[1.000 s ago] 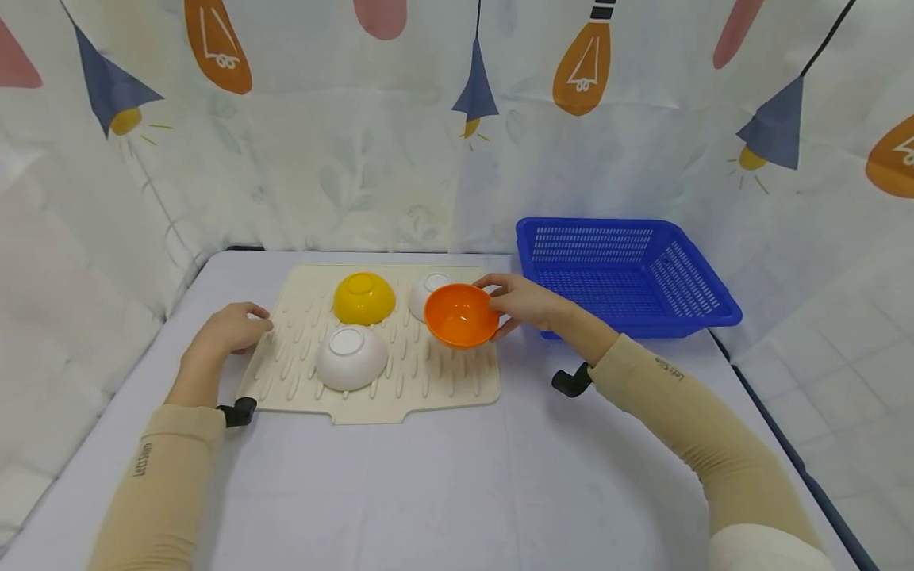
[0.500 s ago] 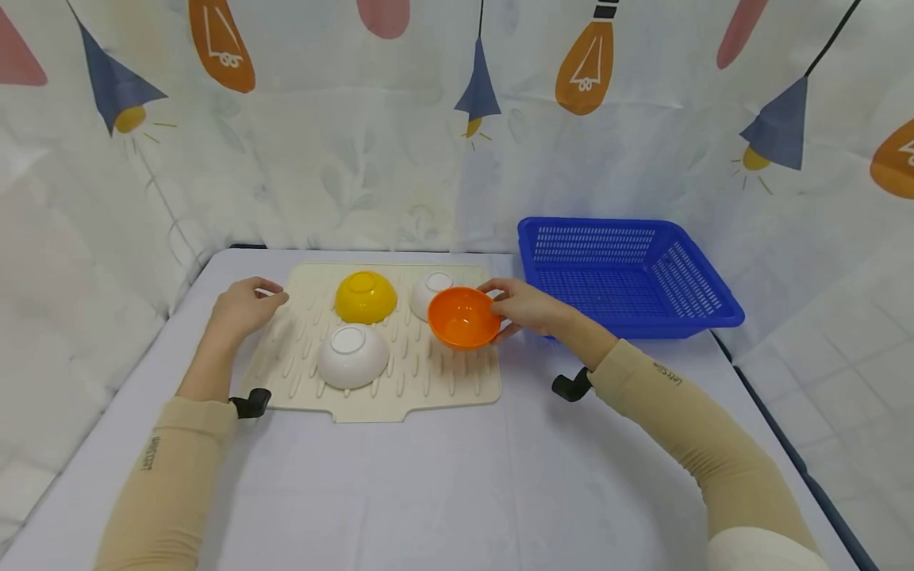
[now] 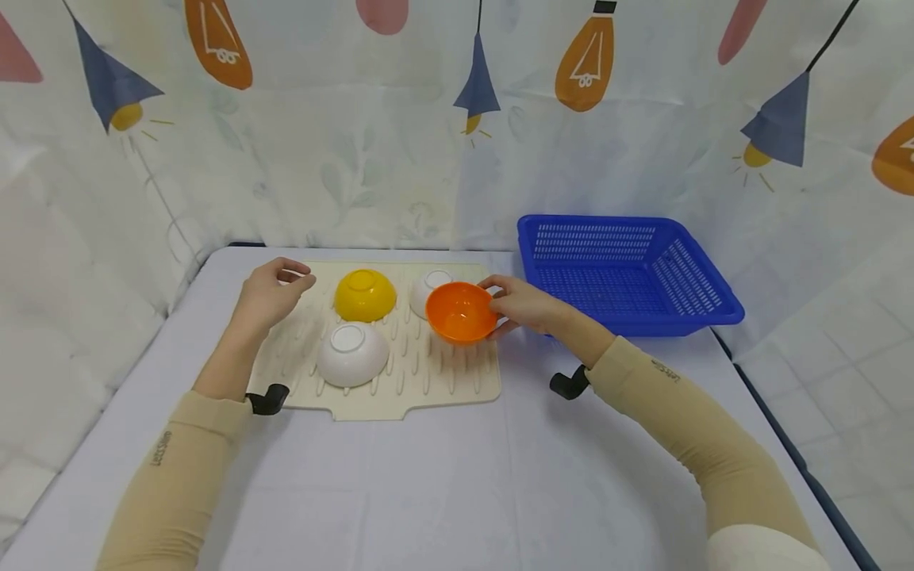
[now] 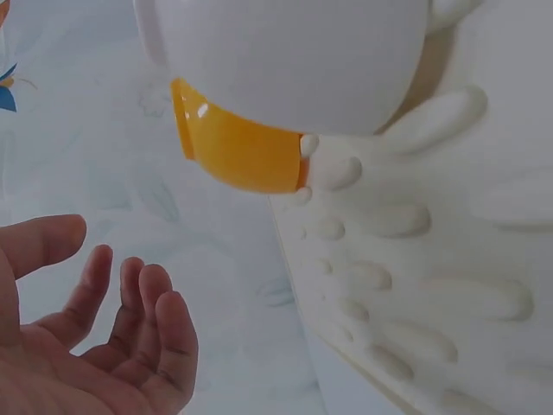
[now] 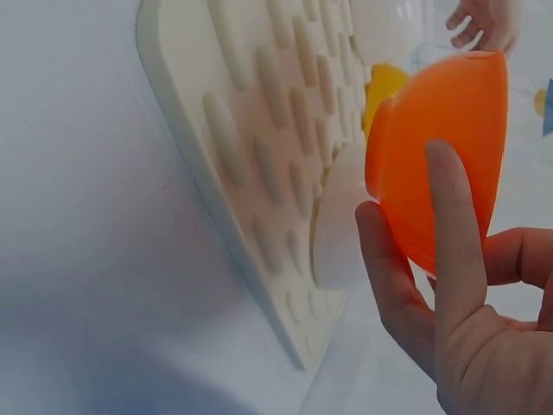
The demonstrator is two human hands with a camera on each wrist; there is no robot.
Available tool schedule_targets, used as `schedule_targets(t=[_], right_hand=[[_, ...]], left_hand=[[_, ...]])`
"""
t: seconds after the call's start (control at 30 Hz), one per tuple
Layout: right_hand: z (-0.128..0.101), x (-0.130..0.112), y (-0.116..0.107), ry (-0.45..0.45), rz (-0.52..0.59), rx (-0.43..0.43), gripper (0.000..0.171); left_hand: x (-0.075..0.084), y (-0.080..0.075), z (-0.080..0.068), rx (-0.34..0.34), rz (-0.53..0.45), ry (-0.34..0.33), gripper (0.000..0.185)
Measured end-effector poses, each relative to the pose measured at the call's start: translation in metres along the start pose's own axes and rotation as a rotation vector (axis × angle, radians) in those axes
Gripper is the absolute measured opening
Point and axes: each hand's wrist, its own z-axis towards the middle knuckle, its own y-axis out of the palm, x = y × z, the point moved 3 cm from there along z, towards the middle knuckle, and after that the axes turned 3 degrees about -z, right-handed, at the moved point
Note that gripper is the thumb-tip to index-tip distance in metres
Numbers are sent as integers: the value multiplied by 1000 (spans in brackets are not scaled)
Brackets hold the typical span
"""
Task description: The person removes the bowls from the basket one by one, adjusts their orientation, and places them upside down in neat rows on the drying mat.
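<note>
Bench first, then the blue basket at its far right and the cream drying mat. Yellow bowl and two white ones lie upturned there. The right hand pinches the tilted orange bowl by its rim, above the mat's right part. The left hand hovers loose-fingered, holding nothing, beside the yellow bowl.

Bright, even light — wrist cams blurry

Readable text: one small dark brand word, apparently "Let's Slim", printed on each beige fabric sleeve; left sleeve, right sleeve. Letters too small to confirm. No other legible labels, numbers or signs.
</note>
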Motion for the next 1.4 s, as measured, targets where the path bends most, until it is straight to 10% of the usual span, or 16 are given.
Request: schedule_targets(t=[1.4], right_hand=[[12,-4,24,-16,25,-17,51]], left_hand=[[53,66,0,-342,-281,84,45]])
